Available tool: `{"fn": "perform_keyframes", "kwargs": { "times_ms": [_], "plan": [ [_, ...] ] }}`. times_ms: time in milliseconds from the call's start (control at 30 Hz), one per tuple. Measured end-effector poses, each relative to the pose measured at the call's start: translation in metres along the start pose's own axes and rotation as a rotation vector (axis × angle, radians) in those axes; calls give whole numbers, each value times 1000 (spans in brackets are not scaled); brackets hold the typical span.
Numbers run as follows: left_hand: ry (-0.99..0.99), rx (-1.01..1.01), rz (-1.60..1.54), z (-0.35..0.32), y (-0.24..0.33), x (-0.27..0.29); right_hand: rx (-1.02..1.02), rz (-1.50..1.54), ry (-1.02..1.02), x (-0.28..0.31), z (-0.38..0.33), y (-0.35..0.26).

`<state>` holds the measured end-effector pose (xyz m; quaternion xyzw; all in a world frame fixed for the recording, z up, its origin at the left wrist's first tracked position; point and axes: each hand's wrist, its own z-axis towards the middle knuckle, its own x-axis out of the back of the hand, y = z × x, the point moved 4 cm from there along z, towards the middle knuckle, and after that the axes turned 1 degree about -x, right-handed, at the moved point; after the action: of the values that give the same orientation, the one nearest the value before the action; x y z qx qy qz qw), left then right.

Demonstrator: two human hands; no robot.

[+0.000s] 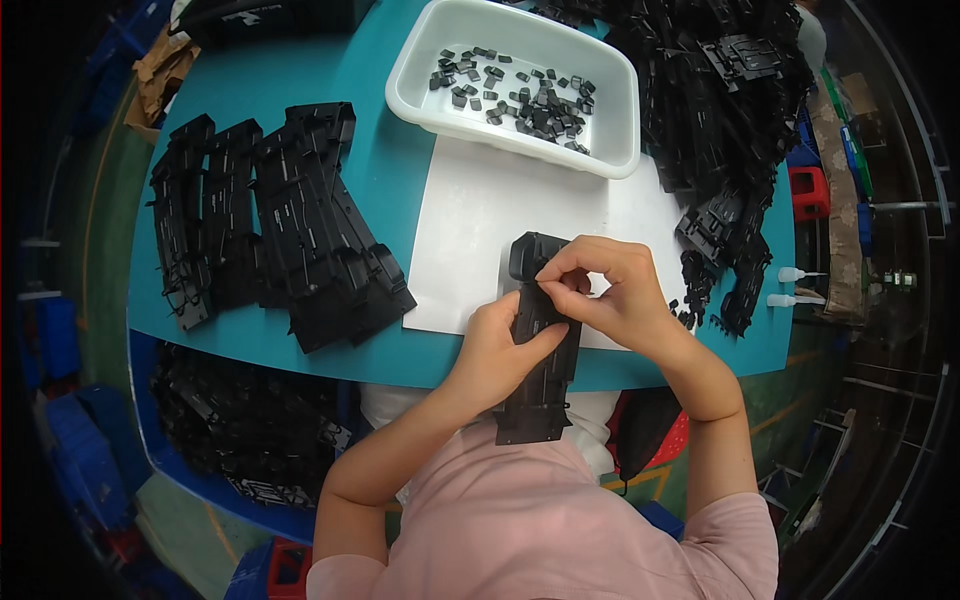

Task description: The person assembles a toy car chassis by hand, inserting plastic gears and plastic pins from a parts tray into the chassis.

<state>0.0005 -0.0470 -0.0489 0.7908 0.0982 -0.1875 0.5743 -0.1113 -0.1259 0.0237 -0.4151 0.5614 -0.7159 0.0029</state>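
A long black moulded plastic part [545, 385] lies lengthwise in front of me, its near end reaching over the table's front edge. Around its middle my left hand [505, 345] is closed, thumb across the top face. At its far end my right hand [605, 290] pinches with thumb and forefinger against the part. Whatever sits between those fingertips is too small and covered to make out. Beyond my hands, a white plastic tub [515, 150] holds many small black plastic clips [540, 115]. White paper [470, 230] lies beneath the tub and the part's far end.
Similar black parts [300, 210] lie in overlapping rows at the left of the teal table [375, 120]. A tall heap of black parts [715, 110] fills the right. Two white-tipped droppers [795, 287] rest at the right edge. Below left stands a blue bin [190, 470] of black parts.
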Motion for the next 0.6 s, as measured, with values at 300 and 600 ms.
{"fn": "perform_keyframes", "kwargs": {
  "times_ms": [300, 600],
  "plan": [
    [4, 2, 10, 0, -1, 0, -16, 10, -4, -2, 0, 2],
    [24, -16, 74, 1, 1, -1, -34, -11, -23, -3, 3, -4]
  ]
}}
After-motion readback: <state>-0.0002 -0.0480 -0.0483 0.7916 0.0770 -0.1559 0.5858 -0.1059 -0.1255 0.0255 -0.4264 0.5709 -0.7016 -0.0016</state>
